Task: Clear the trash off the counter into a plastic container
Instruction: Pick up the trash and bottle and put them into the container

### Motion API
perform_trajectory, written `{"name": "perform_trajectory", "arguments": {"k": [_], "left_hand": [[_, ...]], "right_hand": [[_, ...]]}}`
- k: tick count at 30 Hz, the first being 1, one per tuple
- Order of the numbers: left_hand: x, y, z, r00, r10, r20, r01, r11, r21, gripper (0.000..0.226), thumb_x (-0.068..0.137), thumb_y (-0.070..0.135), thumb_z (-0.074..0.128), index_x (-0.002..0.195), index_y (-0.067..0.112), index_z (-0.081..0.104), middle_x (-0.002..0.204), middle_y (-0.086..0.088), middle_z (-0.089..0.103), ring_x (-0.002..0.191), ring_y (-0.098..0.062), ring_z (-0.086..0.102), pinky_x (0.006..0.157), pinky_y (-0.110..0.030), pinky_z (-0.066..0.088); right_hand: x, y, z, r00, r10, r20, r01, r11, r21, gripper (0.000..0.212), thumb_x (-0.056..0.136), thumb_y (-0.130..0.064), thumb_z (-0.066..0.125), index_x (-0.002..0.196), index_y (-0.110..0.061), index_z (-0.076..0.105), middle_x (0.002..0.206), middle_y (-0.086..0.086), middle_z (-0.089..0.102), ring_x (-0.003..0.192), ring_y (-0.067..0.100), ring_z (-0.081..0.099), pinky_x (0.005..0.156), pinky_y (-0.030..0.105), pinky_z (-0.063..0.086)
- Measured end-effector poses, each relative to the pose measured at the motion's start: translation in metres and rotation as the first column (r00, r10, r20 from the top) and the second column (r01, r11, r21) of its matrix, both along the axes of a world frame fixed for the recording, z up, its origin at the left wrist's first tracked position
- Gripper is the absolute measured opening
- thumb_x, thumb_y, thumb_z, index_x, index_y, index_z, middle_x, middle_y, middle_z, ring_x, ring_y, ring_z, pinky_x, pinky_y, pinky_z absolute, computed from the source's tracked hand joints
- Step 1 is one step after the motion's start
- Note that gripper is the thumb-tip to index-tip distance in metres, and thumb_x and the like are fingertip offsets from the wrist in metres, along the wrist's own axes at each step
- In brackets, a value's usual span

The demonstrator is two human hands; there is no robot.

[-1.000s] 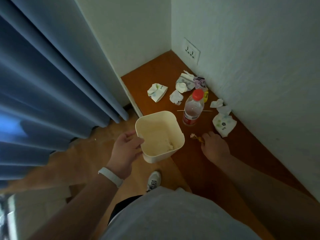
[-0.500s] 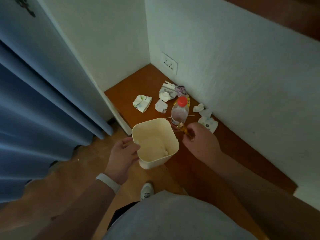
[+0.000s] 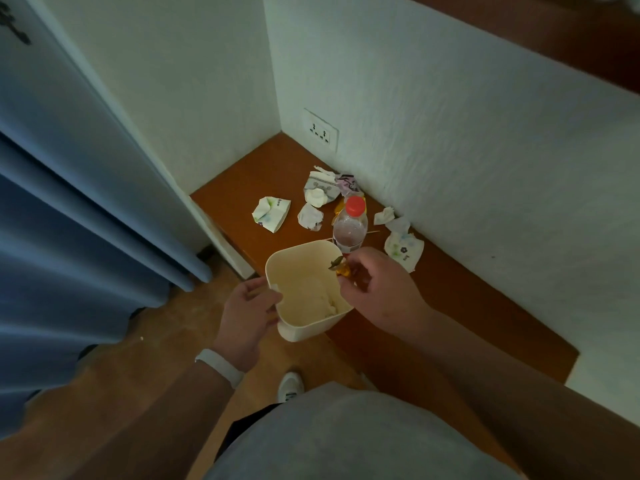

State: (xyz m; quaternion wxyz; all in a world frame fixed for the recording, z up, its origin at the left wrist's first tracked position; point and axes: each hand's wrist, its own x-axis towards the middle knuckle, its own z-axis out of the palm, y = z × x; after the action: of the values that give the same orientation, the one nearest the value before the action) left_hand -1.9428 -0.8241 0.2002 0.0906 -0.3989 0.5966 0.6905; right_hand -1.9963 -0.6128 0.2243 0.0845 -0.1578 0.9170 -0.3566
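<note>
The right hand (image 3: 377, 292) has come up off the brown wooden counter (image 3: 450, 289) and now sits over the rim of the cream plastic container (image 3: 304, 292), its fingers (image 3: 349, 271) pinched on a small amber scrap of wrapper (image 3: 341, 270). A second ago that scrap was down on the counter. The left hand (image 3: 247, 315) still grips the container's near-left wall, fingers curled around it. Behind, the clear red-capped bottle (image 3: 350, 225) and crumpled white papers (image 3: 311, 216) lie on the counter as before.
</note>
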Motion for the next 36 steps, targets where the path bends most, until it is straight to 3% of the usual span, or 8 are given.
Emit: {"name": "perform_trajectory", "arguments": {"k": [6, 12, 15, 20, 24, 29, 34, 36], "left_hand": [[-0.008, 0.0, 0.002, 1.0, 0.004, 0.001, -0.004, 1.0, -0.009, 0.037, 0.092, 0.005, 0.066, 0.128, 0.013, 0.058, 0.117, -0.017, 0.071, 0.099, -0.033, 0.072, 0.093, -0.057, 0.058], [-0.01, 0.003, 0.002, 0.999, 0.035, 0.013, -0.034, 0.999, -0.04, 0.037, 0.092, 0.004, 0.066, 0.128, 0.012, 0.058, 0.118, -0.019, 0.069, 0.098, -0.033, 0.07, 0.093, -0.056, 0.058], [-0.011, 0.003, 0.002, 0.998, 0.062, 0.024, -0.06, 0.997, -0.056, 0.036, 0.092, 0.006, 0.066, 0.126, 0.014, 0.059, 0.119, -0.017, 0.069, 0.094, -0.027, 0.07, 0.088, -0.05, 0.06], [-0.01, 0.005, 0.001, 0.991, 0.13, 0.038, -0.127, 0.989, -0.075, 0.033, 0.092, 0.003, 0.065, 0.123, 0.013, 0.06, 0.115, -0.018, 0.07, 0.089, -0.026, 0.069, 0.091, -0.053, 0.059], [-0.009, 0.008, 0.002, 0.986, 0.162, 0.041, -0.158, 0.983, -0.097, 0.033, 0.093, 0.001, 0.063, 0.124, 0.011, 0.06, 0.106, -0.013, 0.07, 0.082, -0.02, 0.066, 0.075, -0.041, 0.06], [-0.008, 0.012, 0.002, 0.981, 0.188, 0.051, -0.181, 0.976, -0.121, 0.033, 0.093, 0.004, 0.063, 0.126, 0.011, 0.06, 0.109, -0.013, 0.07, 0.083, -0.019, 0.066, 0.071, -0.035, 0.057], [-0.004, 0.014, 0.003, 0.984, 0.169, 0.056, -0.161, 0.979, -0.125, 0.034, 0.092, 0.005, 0.064, 0.125, 0.012, 0.062, 0.121, -0.02, 0.07, 0.096, -0.027, 0.068, 0.086, -0.045, 0.06], [-0.002, 0.015, 0.005, 0.985, 0.167, 0.049, -0.16, 0.979, -0.122, 0.034, 0.093, 0.005, 0.064, 0.126, 0.011, 0.061, 0.122, -0.021, 0.069, 0.094, -0.026, 0.067, 0.085, -0.045, 0.06]], "right_hand": [[-0.004, 0.001, -0.016, 0.995, 0.084, 0.045, -0.091, 0.978, 0.189, 0.014, 0.09, -0.037, 0.058, 0.101, -0.028, 0.057, 0.093, -0.014, 0.054, 0.084, 0.006, 0.052, 0.075, 0.029, 0.053], [-0.02, 0.016, -0.028, 0.997, 0.081, 0.001, -0.081, 0.993, 0.09, 0.015, 0.089, -0.031, 0.062, 0.101, -0.023, 0.06, 0.096, -0.011, 0.052, 0.081, 0.005, 0.053, 0.072, 0.022, 0.048], [-0.04, 0.033, -0.041, 1.0, 0.031, -0.001, -0.031, 0.993, 0.115, 0.012, 0.091, -0.032, 0.06, 0.101, -0.024, 0.058, 0.095, -0.009, 0.054, 0.081, 0.005, 0.053, 0.071, 0.023, 0.047], [-0.08, 0.071, -0.088, 0.998, 0.054, 0.037, -0.065, 0.877, 0.476, 0.051, 0.093, -0.041, 0.056, 0.137, -0.019, 0.047, 0.134, 0.004, 0.05, 0.115, 0.02, 0.053, 0.088, 0.036, 0.051], [-0.099, 0.094, -0.12, 0.995, 0.055, 0.08, -0.093, 0.764, 0.639, 0.071, 0.087, -0.049, 0.061, 0.145, -0.019, 0.035, 0.15, 0.013, 0.036, 0.134, 0.031, 0.039, 0.098, 0.045, 0.045], [-0.106, 0.104, -0.143, 0.997, 0.053, 0.055, -0.076, 0.772, 0.631, 0.066, 0.084, -0.044, 0.067, 0.14, -0.022, 0.041, 0.146, 0.011, 0.039, 0.132, 0.031, 0.04, 0.095, 0.044, 0.049], [-0.111, 0.111, -0.142, 0.997, 0.075, 0.003, -0.061, 0.788, 0.612, 0.042, 0.087, -0.032, 0.063, 0.125, -0.015, 0.054, 0.124, 0.008, 0.052, 0.112, 0.025, 0.049, 0.08, 0.034, 0.048], [-0.11, 0.111, -0.14, 0.997, 0.074, -0.007, -0.054, 0.787, 0.614, 0.035, 0.088, -0.029, 0.061, 0.119, -0.013, 0.057, 0.116, 0.008, 0.055, 0.105, 0.024, 0.051, 0.075, 0.033, 0.047]]}}
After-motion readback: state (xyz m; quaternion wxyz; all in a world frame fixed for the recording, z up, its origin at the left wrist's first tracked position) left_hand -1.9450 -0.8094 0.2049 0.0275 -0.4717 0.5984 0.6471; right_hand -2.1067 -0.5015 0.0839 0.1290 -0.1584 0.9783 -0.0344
